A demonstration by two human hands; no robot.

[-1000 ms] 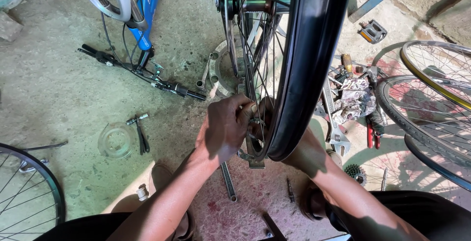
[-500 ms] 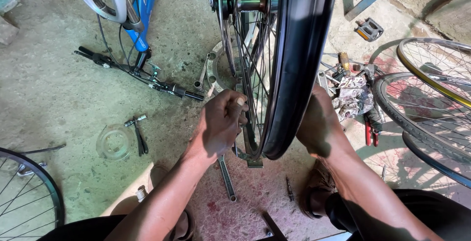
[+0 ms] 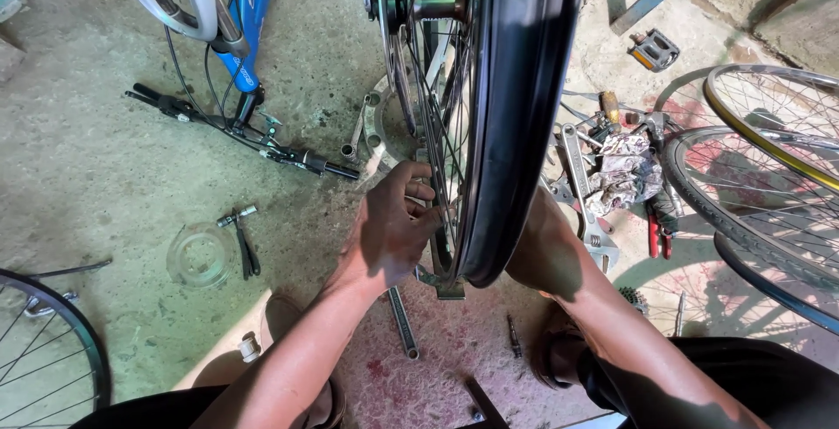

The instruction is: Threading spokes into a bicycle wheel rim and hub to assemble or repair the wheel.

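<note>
A bicycle wheel with a black tyre (image 3: 516, 114) stands upright in front of me, its hub (image 3: 428, 1) near the top of the view. My left hand (image 3: 393, 228) rests on the spokes (image 3: 437, 149) at the left side of the rim, fingers curled around them. My right hand (image 3: 537, 237) presses against the right side of the tyre and is partly hidden behind it. A metal tool (image 3: 441, 285) sits under the bottom of the rim.
A blue bicycle frame with handlebar (image 3: 245, 123) lies at the back left. Wrenches and a crumpled rag (image 3: 620, 171) are heaped at the right beside spare wheels (image 3: 760, 176). A clear disc (image 3: 201, 254), a pedal (image 3: 654, 49) and another wheel (image 3: 44, 350) lie on the concrete floor.
My left hand has slid slightly up the spokes. The wheel and my right hand have stayed almost where they were; the view has shifted a little.
</note>
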